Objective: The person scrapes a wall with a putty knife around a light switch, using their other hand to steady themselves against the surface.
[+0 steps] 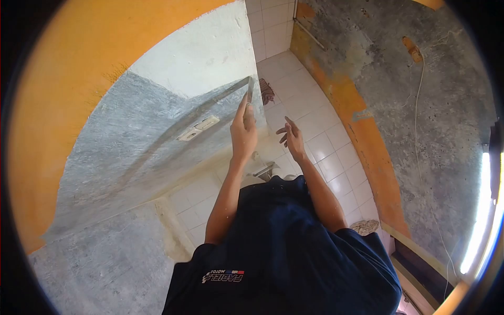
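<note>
My left hand (243,131) is raised at the wall's edge, its fingers closed round a thin flat grey tool (250,89), perhaps a scraper or blade. The tool touches the corner where the grey-and-white wall (205,58) ends. To the right, my right hand (292,137) hangs in the air over the tiled floor, fingers apart and holding nothing. A white socket and switch plate (198,128) is set in the grey wall, left of my left hand.
White floor tiles (294,84) lie below, with a dark reddish cloth (267,92) near the wall's edge. A grey wall with an orange border (367,139) stands at the right, a thin cable (418,105) hanging on it. A crumpled cloth (365,227) lies lower right.
</note>
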{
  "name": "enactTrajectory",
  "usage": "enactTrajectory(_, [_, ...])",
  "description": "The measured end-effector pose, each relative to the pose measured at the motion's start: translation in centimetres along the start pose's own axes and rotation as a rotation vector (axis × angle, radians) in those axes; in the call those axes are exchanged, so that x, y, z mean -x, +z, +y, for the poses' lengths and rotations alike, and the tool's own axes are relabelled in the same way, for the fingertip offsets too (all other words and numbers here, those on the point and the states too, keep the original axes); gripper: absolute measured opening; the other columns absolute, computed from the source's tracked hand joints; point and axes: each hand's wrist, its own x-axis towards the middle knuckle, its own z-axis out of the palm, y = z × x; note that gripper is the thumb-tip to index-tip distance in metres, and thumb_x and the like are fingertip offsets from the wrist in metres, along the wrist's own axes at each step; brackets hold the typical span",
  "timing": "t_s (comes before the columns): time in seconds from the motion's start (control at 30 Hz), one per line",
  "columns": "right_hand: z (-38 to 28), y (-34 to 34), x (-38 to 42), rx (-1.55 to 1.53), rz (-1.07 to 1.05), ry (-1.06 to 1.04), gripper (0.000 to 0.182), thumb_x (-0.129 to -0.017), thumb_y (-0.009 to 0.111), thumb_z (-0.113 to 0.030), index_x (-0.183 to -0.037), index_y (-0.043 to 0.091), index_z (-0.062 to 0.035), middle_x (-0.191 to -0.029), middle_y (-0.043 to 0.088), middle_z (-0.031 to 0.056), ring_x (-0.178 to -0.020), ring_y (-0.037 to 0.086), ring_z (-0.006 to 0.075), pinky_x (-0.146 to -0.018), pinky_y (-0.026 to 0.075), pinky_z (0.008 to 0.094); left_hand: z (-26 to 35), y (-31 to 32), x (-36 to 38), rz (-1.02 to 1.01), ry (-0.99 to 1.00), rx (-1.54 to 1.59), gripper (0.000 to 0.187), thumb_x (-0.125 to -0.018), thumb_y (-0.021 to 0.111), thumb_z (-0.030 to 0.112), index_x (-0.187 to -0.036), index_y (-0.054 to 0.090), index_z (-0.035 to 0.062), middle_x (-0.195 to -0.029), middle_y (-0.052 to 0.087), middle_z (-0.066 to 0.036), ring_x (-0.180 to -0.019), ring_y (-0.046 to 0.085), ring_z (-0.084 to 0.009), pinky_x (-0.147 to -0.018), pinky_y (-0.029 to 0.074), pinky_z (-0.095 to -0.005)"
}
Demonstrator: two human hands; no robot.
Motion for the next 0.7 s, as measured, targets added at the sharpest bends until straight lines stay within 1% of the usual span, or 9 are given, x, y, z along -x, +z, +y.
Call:
enactTrajectory(0.1, [-0.2,0.0,-0.5,0.009,-0.022,-0.004,0.057,-0.11,0.043,-0.038,-0.153,0.041,-0.001,-0.088,0.073,0.0102,-0.058,0.062,0.0118,-0.046,0.045,0.0245,0.3,-0.9,-0.1,0.016,-0.027,0.14,0.046,-0.111,0.043,0.026,-0.151,0.048,0.0043,-0.139,0.061,-0.024,-0.128,0.061,-0.0348,-0.102,0.047,-0.0389])
enactTrajectory(0.17, [-0.1,0.2,-0.5,0.011,-0.031,0.007,0.057,-0.11,0.043,-0.038,-0.153,0.041,-0.0011,-0.089,0.073,0.0102,-0.058,0.062,0.0116,-0.046,0.045,0.0245,0.7,-0.8,-0.7,-0.025,0.032,-0.002,0.046,-0.111,0.043,0.026,-0.151,0.048,0.0055,-0.14,0.061,-0.025,-0.129,0.06,-0.0366,-0.102,0.047,-0.0396])
enactTrajectory(0.33, [0.1,0.8,-0.6,0.013,-0.045,-0.005,0.057,-0.109,0.045,-0.038,-0.152,0.042,-0.0013,-0.089,0.073,0.0108,-0.058,0.063,0.0127,-0.048,0.046,0.0255,0.9,-0.4,-0.1,0.002,-0.001,-0.018,0.043,-0.11,0.045,0.023,-0.151,0.05,0.0092,-0.137,0.063,-0.024,-0.125,0.064,-0.033,-0.1,0.049,-0.0386])
enactTrajectory(0.43, [0.2,1.1,-0.4,0.038,-0.081,-0.02,0.055,-0.109,0.044,-0.035,-0.152,0.043,-0.0011,-0.09,0.073,0.0104,-0.058,0.061,0.0113,-0.046,0.046,0.0235,2.3,-1.7,-0.3,0.012,0.06,-0.014,0.043,-0.11,0.046,0.022,-0.15,0.051,0.0095,-0.134,0.064,-0.025,-0.122,0.066,-0.0301,-0.098,0.051,-0.0389])
enactTrajectory(0.47, [0.4,1.0,-0.4,0.032,-0.079,-0.02,0.054,-0.109,0.045,-0.035,-0.152,0.043,-0.001,-0.09,0.073,0.0103,-0.058,0.061,0.0112,-0.046,0.046,0.0234,3.1,-1.4,-0.5,-0.075,-0.116,-0.035,0.042,-0.11,0.046,0.021,-0.15,0.051,0.0096,-0.135,0.063,-0.026,-0.123,0.065,-0.0308,-0.099,0.05,-0.0388])
enactTrajectory(0.5, [0.3,0.8,-0.2,0.034,-0.08,-0.017,0.054,-0.109,0.045,-0.035,-0.152,0.043,-0.001,-0.09,0.073,0.0103,-0.058,0.061,0.0112,-0.046,0.046,0.0234,2.8,-0.6,-0.2,-0.075,-0.12,-0.034,0.042,-0.11,0.046,0.021,-0.15,0.051,0.0096,-0.135,0.063,-0.026,-0.123,0.065,-0.0308,-0.099,0.05,-0.0388])
enactTrajectory(0.57, [-0.3,0.8,-0.1,0.04,-0.045,-0.007,0.054,-0.109,0.045,-0.034,-0.152,0.043,-0.0011,-0.089,0.074,0.0101,-0.057,0.061,0.011,-0.046,0.046,0.0234,0.9,0.8,0.0,0.052,0.054,-0.038,0.042,-0.11,0.046,0.021,-0.15,0.05,0.0096,-0.137,0.063,-0.025,-0.125,0.064,-0.0293,-0.101,0.049,-0.0381])
enactTrajectory(0.6, [-0.1,0.8,0.0,0.037,-0.041,-0.003,0.054,-0.109,0.045,-0.034,-0.152,0.043,-0.0011,-0.089,0.074,0.0101,-0.057,0.061,0.011,-0.046,0.046,0.0234,-0.4,0.5,-0.4,0.063,0.131,-0.089,0.045,-0.111,0.047,0.027,-0.154,0.048,0.0136,-0.082,0.056,-0.003,-0.07,0.048,-0.0094,-0.065,0.045,-0.0285])
enactTrajectory(0.7, [0.0,0.5,0.0,0.017,-0.041,-0.024,0.055,-0.109,0.045,-0.036,-0.15,0.045,-0.0002,-0.088,0.074,0.0119,-0.058,0.063,0.0141,-0.049,0.048,0.0275,-2.2,-1.7,-0.4,0.067,0.185,-0.061,0.046,-0.111,0.047,0.028,-0.155,0.046,0.0137,-0.076,0.051,-0.001,-0.068,0.047,-0.0098,-0.063,0.044,-0.0287])
